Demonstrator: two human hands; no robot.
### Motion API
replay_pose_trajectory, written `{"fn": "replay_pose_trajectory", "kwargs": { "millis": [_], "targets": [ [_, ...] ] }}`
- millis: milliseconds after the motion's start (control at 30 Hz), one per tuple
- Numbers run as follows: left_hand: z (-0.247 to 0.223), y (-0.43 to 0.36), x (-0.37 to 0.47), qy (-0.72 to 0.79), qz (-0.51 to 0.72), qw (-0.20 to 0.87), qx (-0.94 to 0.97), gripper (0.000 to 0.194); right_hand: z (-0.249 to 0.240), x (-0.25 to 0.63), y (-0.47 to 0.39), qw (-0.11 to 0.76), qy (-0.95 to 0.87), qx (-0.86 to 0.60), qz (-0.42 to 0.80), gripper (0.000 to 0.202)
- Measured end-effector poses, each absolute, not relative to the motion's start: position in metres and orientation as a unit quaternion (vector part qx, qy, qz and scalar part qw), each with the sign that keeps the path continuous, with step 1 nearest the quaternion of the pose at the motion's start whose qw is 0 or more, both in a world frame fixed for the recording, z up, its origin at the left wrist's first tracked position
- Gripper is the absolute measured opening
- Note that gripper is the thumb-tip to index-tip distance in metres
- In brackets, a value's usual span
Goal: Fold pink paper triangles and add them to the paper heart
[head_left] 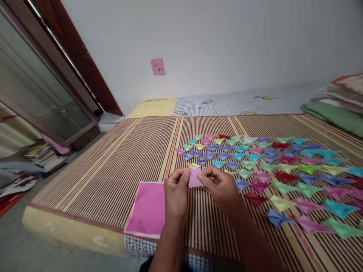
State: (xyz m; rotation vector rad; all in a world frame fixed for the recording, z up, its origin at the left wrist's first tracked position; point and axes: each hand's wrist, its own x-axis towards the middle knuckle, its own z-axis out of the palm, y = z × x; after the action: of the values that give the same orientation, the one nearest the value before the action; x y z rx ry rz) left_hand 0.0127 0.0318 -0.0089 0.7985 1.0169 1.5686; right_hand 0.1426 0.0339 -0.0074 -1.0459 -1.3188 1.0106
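Note:
A small pink piece of paper (pixel 195 178) is held up between both hands, above the striped mat. My left hand (pixel 177 189) pinches its left edge between thumb and fingers. On the right edge, my right hand (pixel 219 185) has the same kind of pinch. Beside my left wrist lies a stack of larger paper with a magenta sheet (pixel 147 207) on top. Rows of small folded paper shapes in several colours, one of them blue (pixel 278 217), spread over the mat to the right of my hands.
The striped mat (pixel 113 170) covers a bed against a white wall, where a pink note (pixel 157 67) is stuck. Folded green cloth (pixel 331 115) lies at the right. Books (pixel 38 153) and a glass-panelled door (pixel 53 87) are at the left.

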Motion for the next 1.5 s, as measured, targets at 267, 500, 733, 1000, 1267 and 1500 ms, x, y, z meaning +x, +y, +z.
{"fn": "replay_pose_trajectory", "kwargs": {
  "millis": [267, 500, 733, 1000, 1267, 1500],
  "targets": [
    [-0.006, 0.031, 0.008, 0.431, 0.580, 0.536, 0.437, 0.018, -0.005, 0.149, 0.033, 0.497, -0.575, -0.432, 0.485, 0.025],
    [0.001, 0.026, 0.011, 0.409, 0.615, 0.532, 0.414, 0.027, -0.012, 0.140, 0.034, 0.566, -0.457, -0.451, 0.517, 0.029],
    [0.008, 0.025, 0.011, 0.378, 0.555, 0.541, 0.507, 0.014, -0.018, 0.141, 0.037, 0.621, -0.359, -0.435, 0.544, 0.036],
    [-0.006, 0.035, 0.001, 0.404, 0.579, 0.525, 0.475, 0.014, -0.019, 0.148, 0.039, 0.618, -0.454, -0.418, 0.487, 0.030],
    [-0.009, 0.036, -0.011, 0.385, 0.575, 0.522, 0.498, 0.017, -0.011, 0.167, 0.035, 0.549, -0.581, -0.333, 0.500, 0.024],
    [-0.004, 0.036, -0.017, 0.319, 0.539, 0.560, 0.542, 0.025, -0.010, 0.172, 0.036, 0.568, -0.596, -0.349, 0.448, 0.015]
  ]
}}
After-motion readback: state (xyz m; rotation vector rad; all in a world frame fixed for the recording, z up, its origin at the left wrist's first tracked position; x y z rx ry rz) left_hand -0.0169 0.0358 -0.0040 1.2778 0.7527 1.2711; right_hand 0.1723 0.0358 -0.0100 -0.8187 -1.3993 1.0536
